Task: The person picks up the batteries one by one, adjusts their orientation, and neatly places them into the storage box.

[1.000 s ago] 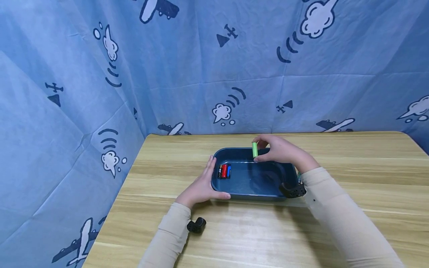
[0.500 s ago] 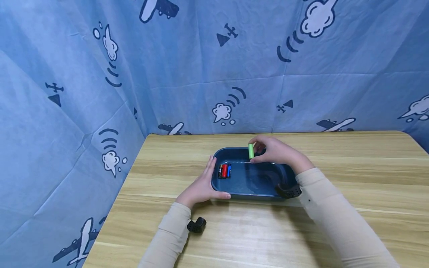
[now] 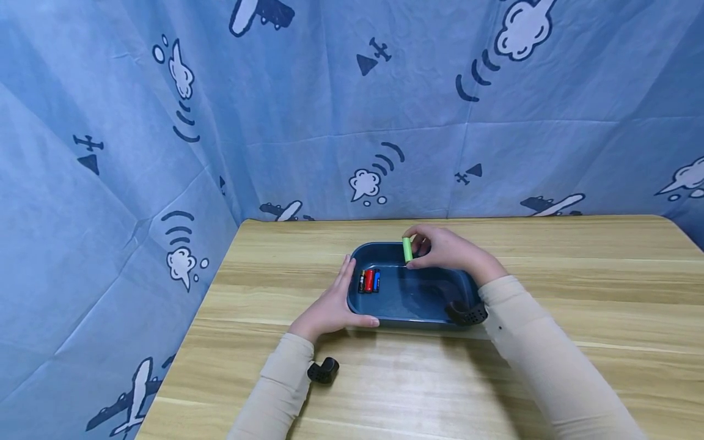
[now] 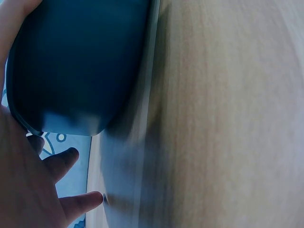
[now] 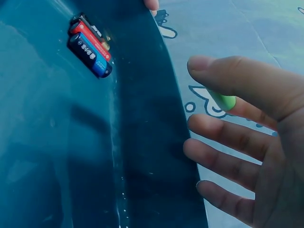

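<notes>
— Blue cloth walls a wooden desk point(image 3: 550, 293). Head view?
— Right hand point(image 3: 448, 250) pinches a green battery point(image 3: 407, 250) upright over the tray point(image 3: 409, 318); left hand point(image 3: 330, 305) rests flat against its left end.
— Left wrist?
— Fingers lie straight beside the tray's wall point(image 4: 80, 66).
— Right wrist?
— Only the thumb and forefinger hold the battery point(image 5: 222, 100); it might slip and knock the three batteries point(image 5: 89, 45).

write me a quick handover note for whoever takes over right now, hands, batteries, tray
Right hand pinches the green battery upright over the far rim of the blue tray, not yet set down.
Left hand rests against the tray's left end, thumb along the near rim, steadying it.
Done: three batteries (black, red, blue) lie side by side on the tray floor at its left end.
Left: likely lowering the green battery into the tray and letting go.
The tray sits on the wooden table.
</notes>
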`<state>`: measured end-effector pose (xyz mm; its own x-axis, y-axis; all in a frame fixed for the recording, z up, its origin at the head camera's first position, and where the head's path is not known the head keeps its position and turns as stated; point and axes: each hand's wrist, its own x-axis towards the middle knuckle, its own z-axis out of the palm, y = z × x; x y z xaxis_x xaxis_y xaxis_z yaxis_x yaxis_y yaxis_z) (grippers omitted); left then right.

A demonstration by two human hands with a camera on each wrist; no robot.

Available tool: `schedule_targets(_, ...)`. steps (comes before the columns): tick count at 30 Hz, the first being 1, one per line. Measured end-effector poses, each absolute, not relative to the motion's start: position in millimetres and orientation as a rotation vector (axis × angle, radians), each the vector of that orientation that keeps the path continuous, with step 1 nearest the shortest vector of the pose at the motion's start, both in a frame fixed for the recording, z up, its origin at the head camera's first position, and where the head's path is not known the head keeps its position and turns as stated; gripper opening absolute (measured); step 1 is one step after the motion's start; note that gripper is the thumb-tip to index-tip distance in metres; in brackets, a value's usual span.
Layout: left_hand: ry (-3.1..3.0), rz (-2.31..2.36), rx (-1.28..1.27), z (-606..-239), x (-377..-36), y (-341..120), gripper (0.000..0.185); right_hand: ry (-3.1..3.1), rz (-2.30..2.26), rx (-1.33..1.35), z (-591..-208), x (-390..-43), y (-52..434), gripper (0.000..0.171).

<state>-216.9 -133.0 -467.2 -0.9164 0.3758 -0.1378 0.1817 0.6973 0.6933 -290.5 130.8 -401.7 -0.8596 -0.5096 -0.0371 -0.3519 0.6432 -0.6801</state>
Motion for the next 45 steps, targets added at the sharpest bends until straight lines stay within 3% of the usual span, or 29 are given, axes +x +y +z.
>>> schedule_targets(15,2.627,1.058,0.466,-468,-217,-134,0.124,2.490,-0.991,-0.790,-412,-294,116,0.054)
schedule_targets(45,2.616,1.067,0.471,-467,-218,-135,0.124,2.459,-0.586,-0.542,-428,-308,79,0.059)
